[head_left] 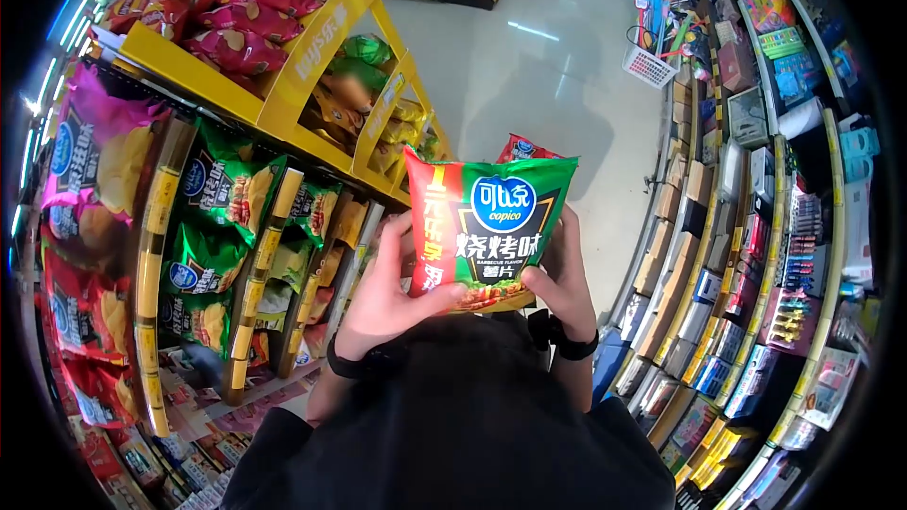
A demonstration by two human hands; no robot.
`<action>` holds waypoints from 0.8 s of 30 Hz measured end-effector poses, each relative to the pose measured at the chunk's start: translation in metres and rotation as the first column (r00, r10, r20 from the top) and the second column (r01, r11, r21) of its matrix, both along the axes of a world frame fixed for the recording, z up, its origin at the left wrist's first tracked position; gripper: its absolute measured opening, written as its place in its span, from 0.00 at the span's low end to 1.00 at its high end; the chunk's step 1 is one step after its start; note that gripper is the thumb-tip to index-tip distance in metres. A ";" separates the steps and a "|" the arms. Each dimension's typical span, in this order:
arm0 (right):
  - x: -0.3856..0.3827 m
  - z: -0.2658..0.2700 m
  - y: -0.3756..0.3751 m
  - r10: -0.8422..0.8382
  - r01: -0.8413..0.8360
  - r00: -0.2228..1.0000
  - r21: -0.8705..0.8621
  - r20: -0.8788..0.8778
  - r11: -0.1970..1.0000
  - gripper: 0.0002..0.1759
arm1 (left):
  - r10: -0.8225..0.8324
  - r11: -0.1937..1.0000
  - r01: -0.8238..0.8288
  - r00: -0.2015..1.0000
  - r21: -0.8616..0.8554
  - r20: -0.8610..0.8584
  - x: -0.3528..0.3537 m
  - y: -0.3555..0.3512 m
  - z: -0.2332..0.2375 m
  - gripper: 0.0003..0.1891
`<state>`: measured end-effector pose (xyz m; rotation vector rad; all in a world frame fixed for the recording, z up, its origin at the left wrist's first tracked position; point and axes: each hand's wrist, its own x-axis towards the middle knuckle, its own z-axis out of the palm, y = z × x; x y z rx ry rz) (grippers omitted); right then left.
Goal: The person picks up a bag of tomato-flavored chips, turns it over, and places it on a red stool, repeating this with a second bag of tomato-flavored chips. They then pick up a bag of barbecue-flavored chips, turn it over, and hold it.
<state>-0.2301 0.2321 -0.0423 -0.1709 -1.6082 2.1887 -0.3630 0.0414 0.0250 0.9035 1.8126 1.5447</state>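
My left fingers (pixel 436 301) and right fingers (pixel 546 287) grasp a pillow-shaped green-and-red plastic chip bag (pixel 496 236) by its sides, and squeezing too hard could burst it.

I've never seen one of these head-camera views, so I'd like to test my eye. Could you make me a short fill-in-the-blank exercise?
1. The left hand and the right hand hold a chip bag whose blue logo reads "____" in Latin letters.
2. The background of the strip along the bag's left edge is ____.
3. The left hand's wristband is ____.
4. The large display frame on the left is ____.

Missing words: copico; red; black; yellow.
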 end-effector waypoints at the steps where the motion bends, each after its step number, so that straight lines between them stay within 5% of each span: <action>1: -0.007 0.000 0.002 0.002 -0.002 1.000 0.011 0.013 1.000 0.52 | 0.000 1.000 0.000 1.000 0.006 0.007 -0.008 0.001 -0.002 0.42; 8: -0.057 0.003 0.000 -0.026 0.015 0.995 0.108 0.099 0.994 0.50 | 0.041 0.998 -0.031 0.986 -0.063 0.161 -0.062 -0.001 -0.010 0.41; 16: -0.085 0.018 -0.016 -0.197 0.138 0.933 0.205 0.302 0.969 0.50 | -0.164 0.959 0.215 0.952 -0.185 0.257 -0.130 0.009 -0.023 0.38; 24: -0.083 0.011 -0.042 -0.321 0.312 0.869 0.088 0.377 0.946 0.45 | -0.322 0.879 0.417 0.876 -0.230 0.360 -0.161 0.031 -0.047 0.40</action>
